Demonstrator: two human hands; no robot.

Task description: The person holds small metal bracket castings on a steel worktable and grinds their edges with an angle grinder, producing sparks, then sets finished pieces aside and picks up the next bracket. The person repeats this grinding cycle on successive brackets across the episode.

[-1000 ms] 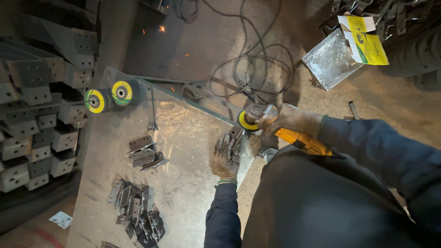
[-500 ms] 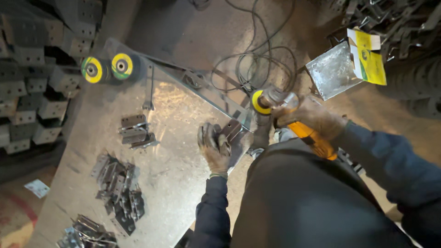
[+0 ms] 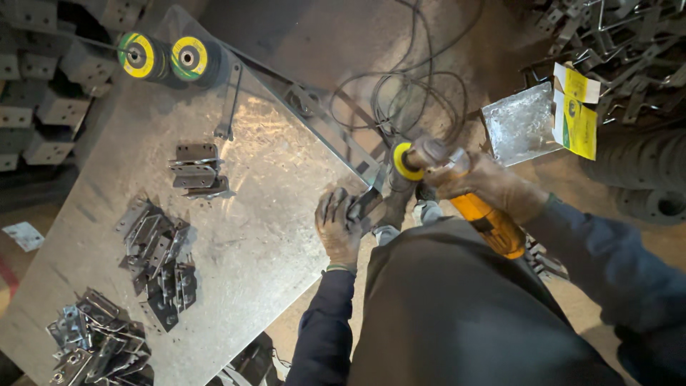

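- Steel brackets [image 3: 100, 343] are lying in loose heaps at the near left of the table [image 3: 257, 214], with a second heap [image 3: 158, 261] just above them and a small neat stack [image 3: 194, 170] further up.
- Two yellow-labelled discs [image 3: 166, 57] are sitting at the far left corner, right next to a flat spanner [image 3: 230, 100].
- Left hand [image 3: 339, 227], gloved, is closing round a small dark plate [image 3: 364, 204] and pinning it on the table's right edge. That piece is looking stiff and fairly light, probably sharp on the cut edges, so I'd be gripping it by the flat faces, well back from the end near the wheel.
- Grinder [image 3: 464, 204] is hovering just right of that plate, its yellow-backed wheel [image 3: 404, 161] nearly touching the plate's end. Can't tell if it's actually making contact.
- Right hand [image 3: 486, 184], also gloved, is wrapping tight round the grinder's head end, orange body trailing back toward the person. Heavyish tool, I'd guess, and it'll be wanting to kick.
- Black cables [image 3: 407, 93] are looping over the floor behind.
- Galvanised sheet [image 3: 518, 132] and a yellow-green box [image 3: 575, 111] are sitting off to the right, by more scrap metal.
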